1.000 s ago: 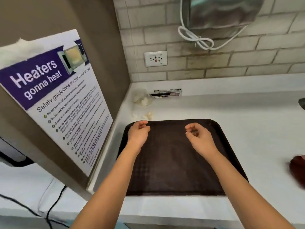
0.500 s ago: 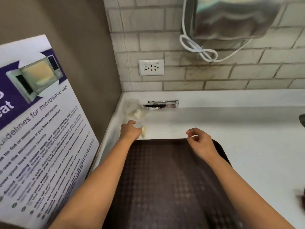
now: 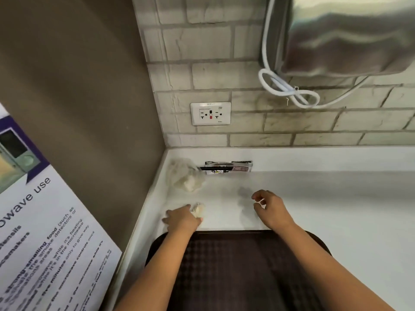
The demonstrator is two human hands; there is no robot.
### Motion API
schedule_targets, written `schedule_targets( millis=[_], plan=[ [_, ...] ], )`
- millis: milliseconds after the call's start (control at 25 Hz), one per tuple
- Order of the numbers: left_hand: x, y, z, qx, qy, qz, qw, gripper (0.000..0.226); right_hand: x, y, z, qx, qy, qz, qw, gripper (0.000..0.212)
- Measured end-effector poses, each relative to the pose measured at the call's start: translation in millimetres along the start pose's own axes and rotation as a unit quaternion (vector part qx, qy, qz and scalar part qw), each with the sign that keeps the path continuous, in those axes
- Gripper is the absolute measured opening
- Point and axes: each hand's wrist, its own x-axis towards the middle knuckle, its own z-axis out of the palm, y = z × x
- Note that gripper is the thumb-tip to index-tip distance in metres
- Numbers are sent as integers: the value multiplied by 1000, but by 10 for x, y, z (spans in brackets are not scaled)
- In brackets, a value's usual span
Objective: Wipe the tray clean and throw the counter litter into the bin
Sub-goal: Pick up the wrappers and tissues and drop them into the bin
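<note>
A dark brown tray (image 3: 242, 265) lies on the white counter (image 3: 336, 209) in front of me, both forearms over it. Just past its far edge my left hand (image 3: 182, 219) rests on a small crumpled tissue (image 3: 198, 209), fingers curled around it. My right hand (image 3: 270, 208) hovers above the bare counter with fingers loosely curled and nothing in it. A larger crumpled tissue wad (image 3: 186, 176) lies in the back left corner. Beside it a silver and black wrapper (image 3: 228, 167) leans against the backsplash.
A brown cabinet side with a microwave safety poster (image 3: 45, 232) closes the left. The brick wall behind holds a white socket (image 3: 210, 113). A metal dispenser (image 3: 350, 34) with a looped white cable (image 3: 289, 90) hangs at the upper right.
The view has moved forward toward the back corner. My left hand reached off the tray to the small tissue and closed on it. My right hand moved past the tray's far edge.
</note>
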Motion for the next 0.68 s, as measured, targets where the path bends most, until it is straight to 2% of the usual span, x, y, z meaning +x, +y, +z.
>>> schedule_targets(
  millis=[80, 160, 240, 400, 560, 680],
  plan=[
    [-14, 75, 34, 17, 17, 16, 1000, 43, 115, 18, 71, -18, -9, -1, 1000, 21],
    [-15, 83, 47, -27, 35, 40, 998, 32, 233, 36, 158, -36, -20, -6, 999, 24],
    [-13, 64, 42, -131, 59, 59, 988, 30, 365, 45, 234, -61, -30, -14, 998, 27],
    [68, 46, -71, -239, 53, 50, 968, 27, 686, 0, 301, -176, -30, -42, 983, 38],
    [123, -13, -117, -231, 111, 115, 960, 22, 1064, -63, 416, -274, -2, -122, 954, 57],
    [175, -26, -98, -254, 100, 114, 955, 23, 1292, -72, 545, -320, 12, -138, 937, 58]
  ],
)
